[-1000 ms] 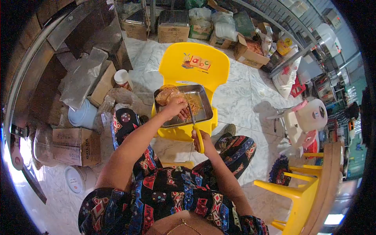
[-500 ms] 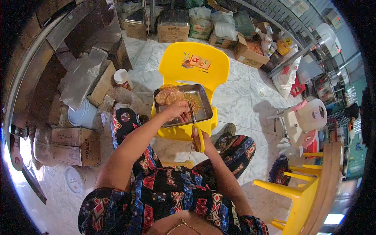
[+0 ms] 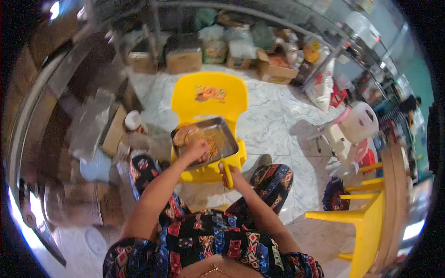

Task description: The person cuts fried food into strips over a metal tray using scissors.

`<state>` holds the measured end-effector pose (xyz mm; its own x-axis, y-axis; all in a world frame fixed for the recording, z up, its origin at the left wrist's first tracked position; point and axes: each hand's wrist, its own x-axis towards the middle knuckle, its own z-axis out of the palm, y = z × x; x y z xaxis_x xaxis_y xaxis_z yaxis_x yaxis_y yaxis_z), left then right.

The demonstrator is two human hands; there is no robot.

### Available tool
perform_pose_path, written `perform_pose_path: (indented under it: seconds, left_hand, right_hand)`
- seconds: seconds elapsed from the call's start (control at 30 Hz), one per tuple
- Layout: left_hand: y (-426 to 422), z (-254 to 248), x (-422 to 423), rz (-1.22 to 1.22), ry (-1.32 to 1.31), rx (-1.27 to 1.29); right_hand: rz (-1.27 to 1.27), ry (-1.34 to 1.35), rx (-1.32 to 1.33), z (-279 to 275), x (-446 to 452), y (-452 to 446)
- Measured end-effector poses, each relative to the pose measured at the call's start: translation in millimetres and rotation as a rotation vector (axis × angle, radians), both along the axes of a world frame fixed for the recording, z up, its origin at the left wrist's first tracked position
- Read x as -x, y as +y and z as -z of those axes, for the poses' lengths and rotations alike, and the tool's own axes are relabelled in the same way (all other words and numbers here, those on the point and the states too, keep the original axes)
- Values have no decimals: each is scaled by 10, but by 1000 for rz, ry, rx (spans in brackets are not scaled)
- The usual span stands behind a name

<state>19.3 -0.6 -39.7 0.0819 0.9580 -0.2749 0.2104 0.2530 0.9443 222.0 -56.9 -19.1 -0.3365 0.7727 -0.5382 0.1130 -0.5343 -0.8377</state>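
A metal tray (image 3: 226, 130) rests slightly askew on the seat of a yellow child's chair (image 3: 209, 106). In its left part lie larger orange-brown pieces of food (image 3: 184, 134), with thin, shredded-looking bits (image 3: 211, 141) beside them. My left hand (image 3: 198, 150) is over the food inside the tray, fingers closed; motion blur hides what they grip. At the tray's near right edge, my right hand (image 3: 230, 173) is wrapped around the yellow handles of a pair of scissors (image 3: 228, 176). The scissors' blades are hard to make out.
Cardboard boxes (image 3: 184, 61) and bags line the back wall. To the left are a white-lidded jar (image 3: 133, 121), a light blue bucket (image 3: 96, 167) and a carton (image 3: 74, 204). A white-and-pink chair (image 3: 354, 125) and yellow stools (image 3: 345, 215) stand on the right.
My view has tilted, so the tray and chair appear lower and further left. My right hand with the scissors has drawn back toward the tray's near edge; my left hand stays over the food.
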Motion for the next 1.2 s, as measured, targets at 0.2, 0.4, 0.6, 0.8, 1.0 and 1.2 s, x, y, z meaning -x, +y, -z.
perform_pose_path:
  seconds: [0.2, 0.4, 0.6, 0.8, 1.0, 1.2]
  left_hand:
    - [-81, -246, -81, 8, 426, -256]
    - [107, 773, 226, -83, 385, -405]
    - [-179, 181, 149, 125, 491, -376]
    - [-315, -13, 38, 95, 494, -364]
    - [-302, 68, 95, 65, 693, -694]
    - [-284, -199, 231, -306, 222, -534]
  right_hand:
    - [-114, 101, -65, 138, -30, -34]
    - [-180, -6, -299, 185, -137, -73]
    - [-191, -100, -254, 382, -138, -32]
    - [-172, -63, -289, 142, -199, -138]
    - [-252, -146, -454, 245, -239, -62]
    - [-183, -54, -154, 5, -411, -59]
